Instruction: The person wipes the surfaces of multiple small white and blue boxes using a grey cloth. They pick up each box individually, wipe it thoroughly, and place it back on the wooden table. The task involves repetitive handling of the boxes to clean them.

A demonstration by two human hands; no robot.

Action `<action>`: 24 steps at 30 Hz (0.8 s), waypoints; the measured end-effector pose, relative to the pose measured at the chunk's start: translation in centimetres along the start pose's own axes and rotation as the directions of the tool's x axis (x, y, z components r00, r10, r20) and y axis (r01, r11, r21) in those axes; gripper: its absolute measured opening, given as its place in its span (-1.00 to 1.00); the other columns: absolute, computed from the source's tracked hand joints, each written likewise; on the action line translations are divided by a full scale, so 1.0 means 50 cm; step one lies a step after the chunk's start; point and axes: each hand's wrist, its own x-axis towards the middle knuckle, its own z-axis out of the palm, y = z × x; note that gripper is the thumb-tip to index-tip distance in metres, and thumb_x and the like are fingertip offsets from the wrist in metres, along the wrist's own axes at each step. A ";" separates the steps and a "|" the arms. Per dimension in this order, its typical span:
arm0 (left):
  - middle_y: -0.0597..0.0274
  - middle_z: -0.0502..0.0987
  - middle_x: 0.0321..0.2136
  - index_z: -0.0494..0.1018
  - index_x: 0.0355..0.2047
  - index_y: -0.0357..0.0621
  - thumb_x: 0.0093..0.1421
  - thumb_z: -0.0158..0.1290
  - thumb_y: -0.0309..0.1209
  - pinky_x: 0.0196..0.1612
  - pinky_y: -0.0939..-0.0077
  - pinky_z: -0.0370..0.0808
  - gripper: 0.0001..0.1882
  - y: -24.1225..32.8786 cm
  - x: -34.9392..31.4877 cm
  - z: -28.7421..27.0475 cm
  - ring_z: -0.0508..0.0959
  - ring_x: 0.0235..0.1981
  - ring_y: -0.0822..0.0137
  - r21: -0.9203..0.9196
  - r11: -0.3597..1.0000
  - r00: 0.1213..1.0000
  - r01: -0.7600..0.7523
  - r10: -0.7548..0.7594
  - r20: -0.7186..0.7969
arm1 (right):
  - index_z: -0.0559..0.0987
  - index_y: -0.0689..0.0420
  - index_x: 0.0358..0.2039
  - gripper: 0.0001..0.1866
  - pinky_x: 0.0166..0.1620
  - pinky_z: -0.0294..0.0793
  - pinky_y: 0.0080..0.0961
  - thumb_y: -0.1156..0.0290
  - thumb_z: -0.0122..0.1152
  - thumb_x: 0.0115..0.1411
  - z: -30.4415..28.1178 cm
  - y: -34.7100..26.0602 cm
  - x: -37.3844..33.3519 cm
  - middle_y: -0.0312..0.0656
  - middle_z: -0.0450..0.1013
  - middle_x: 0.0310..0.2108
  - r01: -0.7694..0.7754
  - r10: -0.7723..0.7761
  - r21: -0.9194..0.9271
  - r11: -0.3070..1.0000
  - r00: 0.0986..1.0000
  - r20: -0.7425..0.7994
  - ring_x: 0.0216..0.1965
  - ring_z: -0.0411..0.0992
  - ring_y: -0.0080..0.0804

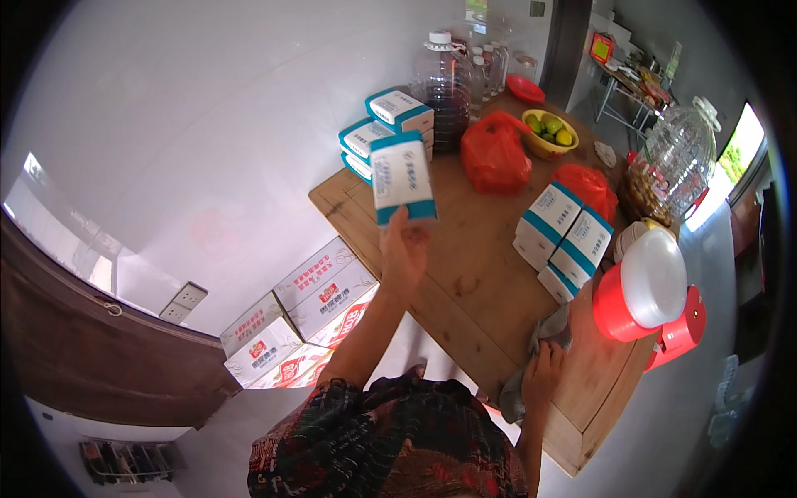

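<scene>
Hands: pinching the near end of an oblong white pack with teal end bands (pixel 403 174), thumb and fingers of the left hand (pixel 405 249) closed on it; fingers of the right hand (pixel 544 373) laid over a crumpled grey cloth (pixel 554 325), cannot tell whether gripped or merely pressed.
Pack: held up near the left corner of a brown wooden tabletop (pixel 473 257); cannot tell whether touching the pile behind.
Cloth: bunched at the near-left edge of the tabletop, partly hidden under the hand.
Left corner: pile of matching white-and-teal packs (pixel 400 108), close to a pale, smooth wall (pixel 207 124).
Far edge: large clear plastic bottle of dark liquid (pixel 450 108) just beside the pile; slim clear bottles (pixel 490 75) and a shallow red dish (pixel 525 89) farther along.
Inward from far edge: knotted red plastic bag (pixel 496 158) beside a round yellow bowl (pixel 545 149) of green and yellow fruit (pixel 550 126).
Toward right edge: second group of white-and-teal packs (pixel 554 212) in front of another red bag (pixel 594 187); big clear jug with brown contents (pixel 685 149); red round tub with translucent white lid (pixel 656 274).
Floor below left edge: printed white cartons (pixel 324 286), side by side.
</scene>
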 end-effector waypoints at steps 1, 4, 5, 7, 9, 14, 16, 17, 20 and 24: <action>0.23 0.49 -0.24 0.30 -0.07 -0.12 0.10 0.16 -0.34 -0.29 0.39 0.44 -0.58 0.019 0.025 0.016 0.50 -0.25 0.33 0.037 0.996 0.997 -0.079 0.079 0.001 | 0.47 0.24 -0.17 -0.69 0.00 0.27 -0.12 0.59 0.05 0.00 -0.002 -0.001 0.001 0.01 0.31 -0.11 -0.006 0.006 0.009 1.000 1.000 0.006 -0.06 0.26 0.04; 0.14 0.41 -0.16 0.19 -0.03 -0.17 0.06 0.22 -0.35 -0.29 0.39 0.45 -0.45 0.039 0.102 0.056 0.47 -0.20 0.29 0.089 0.975 0.964 -0.204 0.216 -0.156 | 0.46 0.24 -0.17 -0.68 0.01 0.26 -0.13 0.59 0.03 0.00 -0.001 0.003 -0.003 0.02 0.30 -0.11 -0.045 0.045 0.027 0.999 0.999 0.010 -0.06 0.25 0.05; 0.11 0.38 -0.13 0.14 -0.02 -0.18 0.04 0.25 -0.36 -0.29 0.40 0.45 -0.40 0.049 0.126 0.068 0.45 -0.18 0.28 0.102 0.968 0.940 -0.231 0.249 -0.235 | 0.46 0.24 -0.17 -0.68 0.01 0.26 -0.13 0.59 0.03 0.00 0.000 0.003 -0.002 0.02 0.30 -0.11 -0.039 0.039 0.032 0.999 0.999 0.010 -0.06 0.25 0.05; 0.08 0.33 -0.09 0.09 -0.03 -0.18 0.01 0.28 -0.37 -0.27 0.40 0.49 -0.35 0.061 0.180 0.084 0.44 -0.16 0.25 0.159 0.958 0.894 -0.237 0.279 -0.351 | 0.46 0.24 -0.16 -0.68 0.01 0.25 -0.13 0.59 0.03 0.00 0.002 0.003 0.000 0.02 0.30 -0.11 -0.029 0.029 0.034 0.999 1.000 0.008 -0.06 0.25 0.04; 0.05 0.28 -0.06 0.04 -0.04 -0.18 -0.03 0.31 -0.38 -0.25 0.40 0.52 -0.29 0.063 0.227 0.098 0.42 -0.14 0.22 0.213 0.951 0.836 -0.224 0.300 -0.460 | 0.47 0.23 -0.16 -0.68 0.01 0.25 -0.13 0.58 0.03 0.00 0.005 0.006 -0.002 0.02 0.31 -0.12 -0.035 0.035 0.022 0.999 0.999 -0.011 -0.06 0.26 0.04; 0.03 0.28 -0.03 0.02 -0.01 -0.17 0.01 0.28 -0.29 -0.30 0.37 0.57 -0.28 0.066 0.311 0.086 0.45 -0.17 0.20 0.297 0.915 0.812 -0.274 0.385 -0.438 | 0.49 0.21 -0.18 -0.70 0.00 0.27 -0.13 0.57 0.03 0.01 0.001 -0.010 0.007 -0.02 0.34 -0.14 -0.071 0.072 0.012 0.997 0.997 -0.016 -0.07 0.27 0.01; 0.03 0.31 -0.05 0.00 0.03 -0.17 0.02 0.26 -0.23 -0.36 0.39 0.56 -0.25 0.067 0.309 0.097 0.46 -0.19 0.21 0.387 0.910 0.836 -0.146 0.323 -0.444 | 0.50 0.20 -0.19 -0.70 -0.01 0.28 -0.13 0.57 0.04 0.01 -0.004 -0.012 0.007 -0.03 0.35 -0.15 -0.093 0.093 -0.002 0.996 0.996 -0.017 -0.07 0.28 -0.01; 0.03 0.32 -0.06 -0.01 0.05 -0.17 0.03 0.25 -0.20 -0.40 0.39 0.55 -0.23 0.069 0.308 0.102 0.46 -0.20 0.21 0.430 0.899 0.843 -0.084 0.294 -0.450 | 0.50 0.20 -0.19 -0.71 -0.02 0.29 -0.14 0.56 0.04 0.01 -0.005 -0.013 0.006 -0.04 0.35 -0.15 -0.098 0.098 -0.007 0.995 0.995 -0.019 -0.08 0.28 -0.01; -0.01 0.38 -0.18 0.03 0.05 -0.23 -0.02 0.27 -0.10 -0.47 0.44 0.54 -0.18 0.074 0.307 0.095 0.49 -0.34 0.24 0.461 0.884 0.843 -0.074 0.302 -0.446 | 0.51 0.20 -0.20 -0.72 -0.03 0.30 -0.16 0.55 0.06 0.02 -0.003 -0.016 0.009 -0.04 0.35 -0.15 -0.104 0.103 -0.013 0.995 0.994 -0.021 -0.08 0.29 -0.03; -0.01 0.39 -0.25 0.04 0.09 -0.29 -0.05 0.29 -0.14 -0.56 0.51 0.49 -0.13 0.072 0.274 0.088 0.47 -0.44 0.29 0.622 0.783 0.884 0.006 0.286 -0.369 | 0.51 0.20 -0.20 -0.72 -0.03 0.30 -0.17 0.56 0.07 0.01 -0.009 -0.020 0.013 -0.06 0.35 -0.15 -0.118 0.117 -0.036 0.992 0.993 -0.016 -0.08 0.29 -0.03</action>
